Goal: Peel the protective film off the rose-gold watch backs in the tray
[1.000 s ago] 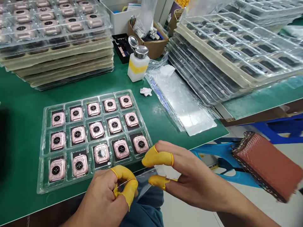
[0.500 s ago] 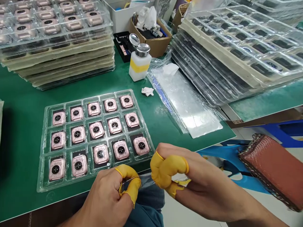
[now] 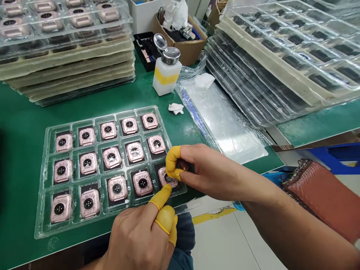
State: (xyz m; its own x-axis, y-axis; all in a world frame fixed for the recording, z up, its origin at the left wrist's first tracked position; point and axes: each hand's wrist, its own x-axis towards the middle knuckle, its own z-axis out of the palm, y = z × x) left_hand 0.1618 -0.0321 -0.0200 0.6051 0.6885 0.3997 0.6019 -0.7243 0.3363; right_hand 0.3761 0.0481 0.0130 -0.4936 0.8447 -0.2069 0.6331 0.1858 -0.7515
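Note:
A clear plastic tray (image 3: pixel 41 187) of pink watch cases lies on the green table. My left hand (image 3: pixel 143 228), with yellow finger cots, stretches its index fingertip to the watch case (image 3: pixel 165 183) in the tray's near right corner. Its other fingers are curled, and a thin clear film (image 3: pixel 188 207) sticks out beside them. My right hand (image 3: pixel 194 165), also in yellow finger cots, pinches at that same case's right upper edge. What lies between its fingertips is too small to make out.
Stacked trays stand at the back left (image 3: pixel 84 71) and right (image 3: pixel 253 82). Behind the tray are a white pump bottle (image 3: pixel 165 80), crumpled tissue (image 3: pixel 176 108) and a cardboard box (image 3: pixel 191 50). Plastic sheets (image 3: pixel 225 123) lie right. A reddish-brown cushion (image 3: pixel 323 198) is beyond the table edge.
Both hands have moved from in front of the table edge to the tray's near right watch case. My left index finger has straightened onto it. The view has shifted slightly.

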